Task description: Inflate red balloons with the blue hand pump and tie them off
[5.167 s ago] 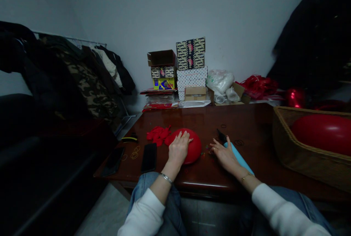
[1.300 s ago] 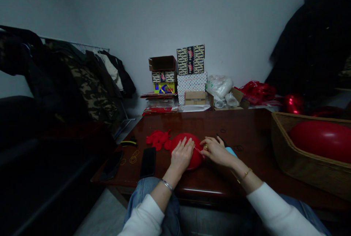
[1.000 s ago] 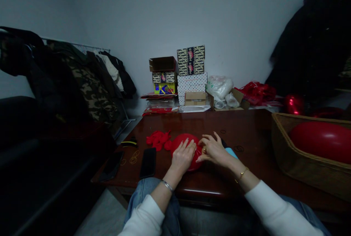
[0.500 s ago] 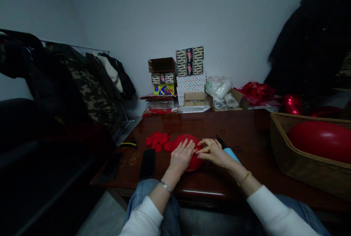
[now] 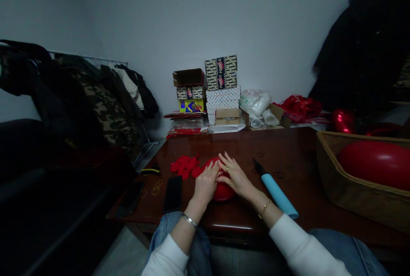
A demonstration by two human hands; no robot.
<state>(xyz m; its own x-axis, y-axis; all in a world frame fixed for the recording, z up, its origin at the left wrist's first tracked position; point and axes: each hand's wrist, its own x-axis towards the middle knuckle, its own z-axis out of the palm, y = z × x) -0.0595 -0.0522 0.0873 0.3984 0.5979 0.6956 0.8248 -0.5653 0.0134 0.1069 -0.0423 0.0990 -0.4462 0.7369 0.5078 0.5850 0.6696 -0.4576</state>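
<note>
A round, inflated red balloon (image 5: pixel 223 194) rests on the table in front of me, largely covered by my hands. My left hand (image 5: pixel 205 183) lies over its left side with bent fingers, closed at the balloon's top; its neck is hidden. From the right, my right hand (image 5: pixel 237 178) reaches in, fingers stretched and thumb apart. A thin pale strand, like a rubber band (image 5: pixel 221 172), runs between its thumb and fingers, close to the left fingertips. Left of the balloon lies a pile of limp red balloons (image 5: pixel 185 166).
A light-blue hand pump (image 5: pixel 279 195) lies right of my hands. On the left are a black phone (image 5: pixel 173 194), rubber bands (image 5: pixel 156 187) and a yellow-and-black tool (image 5: pixel 150 170). A wicker basket (image 5: pixel 361 199) holds a large red balloon (image 5: pixel 378 162). Stacked boxes (image 5: pixel 223 101) stand behind.
My right hand has moved left against my left hand, its fingers now spread over the balloon. The blue pump, earlier mostly behind my right arm, shows in full.
</note>
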